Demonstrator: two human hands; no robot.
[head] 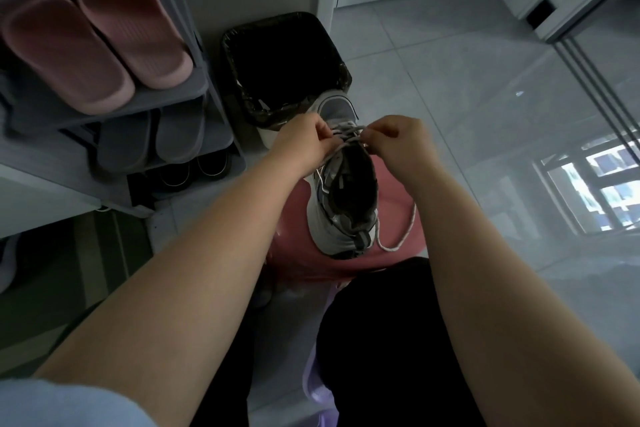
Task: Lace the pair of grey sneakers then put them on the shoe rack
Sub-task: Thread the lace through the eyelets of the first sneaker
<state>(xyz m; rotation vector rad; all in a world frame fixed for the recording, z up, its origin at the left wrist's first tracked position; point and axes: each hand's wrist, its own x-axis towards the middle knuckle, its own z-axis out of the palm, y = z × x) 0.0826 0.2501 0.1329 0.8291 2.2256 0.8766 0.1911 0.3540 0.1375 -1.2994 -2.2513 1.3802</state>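
Evidently lacing the grey sneaker (346,211): left hand (304,140) and right hand (398,142) pinch its lace (348,131) (knotting, perhaps). Next, draw it snug; the shoe rack (194,87) sits at ten o'clock.

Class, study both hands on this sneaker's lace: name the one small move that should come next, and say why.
Probably draw both ends outward to snug the crossing. The left hand and right hand each pinch the lace over the grey sneaker near its top eyelets, and slack trails beside the heel.

Matt rubbery pink slippers (93,42), glossy black plastic bin liner (284,59), woven cloth lace (398,236), and polished reflective floor tiles (485,114).
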